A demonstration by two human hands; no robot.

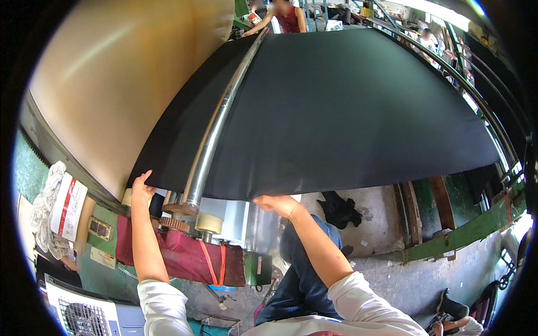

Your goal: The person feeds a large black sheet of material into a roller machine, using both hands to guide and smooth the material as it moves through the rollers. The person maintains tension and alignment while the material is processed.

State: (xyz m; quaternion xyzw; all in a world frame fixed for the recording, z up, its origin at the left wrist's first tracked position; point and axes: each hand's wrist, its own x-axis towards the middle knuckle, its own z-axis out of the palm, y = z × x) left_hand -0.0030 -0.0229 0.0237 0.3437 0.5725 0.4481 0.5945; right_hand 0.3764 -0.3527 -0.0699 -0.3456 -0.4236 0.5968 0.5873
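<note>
A wide sheet of black fabric stretches away from me over a long shiny metal roller. My left hand rests on the fabric's near left edge, fingers up against it, beside the roller's end. My right hand grips the near edge of the fabric further right, fingers curled under it. Both forearms come up from below in white sleeves.
A large tan roll lies to the left of the fabric. Below the roller's end sit a gear, a red cloth wrap and a green machine frame. A person in a dark red top stands at the far end. A black rag lies on the concrete floor.
</note>
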